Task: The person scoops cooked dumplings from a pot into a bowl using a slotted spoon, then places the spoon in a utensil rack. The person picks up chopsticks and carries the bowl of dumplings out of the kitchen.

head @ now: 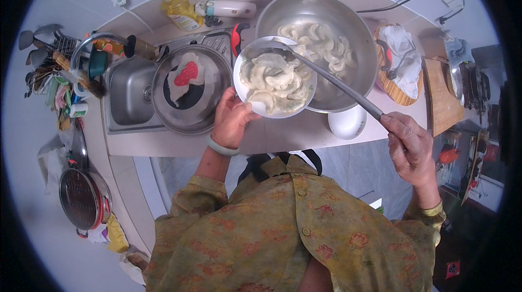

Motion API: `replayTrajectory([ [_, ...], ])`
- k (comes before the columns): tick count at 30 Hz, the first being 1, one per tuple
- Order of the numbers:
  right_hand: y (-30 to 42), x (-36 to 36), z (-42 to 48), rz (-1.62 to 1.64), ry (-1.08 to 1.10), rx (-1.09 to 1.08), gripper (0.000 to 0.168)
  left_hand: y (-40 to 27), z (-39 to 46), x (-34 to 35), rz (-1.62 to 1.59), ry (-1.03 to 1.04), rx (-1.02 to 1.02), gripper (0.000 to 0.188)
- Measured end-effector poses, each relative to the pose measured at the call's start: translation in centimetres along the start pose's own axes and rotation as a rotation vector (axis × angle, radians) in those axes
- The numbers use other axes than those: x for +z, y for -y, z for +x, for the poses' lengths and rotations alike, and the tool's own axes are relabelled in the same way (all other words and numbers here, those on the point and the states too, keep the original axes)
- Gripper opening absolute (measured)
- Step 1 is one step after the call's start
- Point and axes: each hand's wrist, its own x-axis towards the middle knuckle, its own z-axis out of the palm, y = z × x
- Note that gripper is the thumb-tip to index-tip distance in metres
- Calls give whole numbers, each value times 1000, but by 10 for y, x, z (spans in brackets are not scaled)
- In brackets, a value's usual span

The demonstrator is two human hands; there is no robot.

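My left hand (234,118) grips the near left rim of a white bowl (313,95) heaped with boiled dumplings (275,75). The bowl is held over the near left edge of a large steel pan (365,67), where more dumplings (326,43) lie in cloudy liquid. In my right hand (408,145) is the grey handle of a ladle (342,84); its head reaches over the far rim of the bowl, partly hidden by it and the dumplings. A second white bowl (347,122) stands on the counter near the pan.
A large steel lid (163,104) with a cloth on it rests over the sink's (130,118) right part. Behind stand a yellow detergent bottle (183,12) and a lying pink bottle (232,8). Right of the pan are a woven tray (408,98) with white cloth and a wooden board (442,108).
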Motion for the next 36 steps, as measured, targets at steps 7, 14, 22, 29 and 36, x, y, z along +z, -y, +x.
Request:
replayTrajectory([
  [7,-7,10,-12,-91,-84,-43,33,0,0,3,-45,45,14,55],
  [14,-36,29,-39,290,-297,409,24,4,-6,4,-57,-3,6,59],
  [22,-79,26,-49,-1,-276,534,23,15,-5,-1,-54,-93,-48,62],
  [29,-89,22,-44,-136,-238,506,22,13,-1,1,4,-45,-55,65],
  [36,-104,33,-37,-150,-266,548,21,5,2,0,-10,30,-111,68],
])
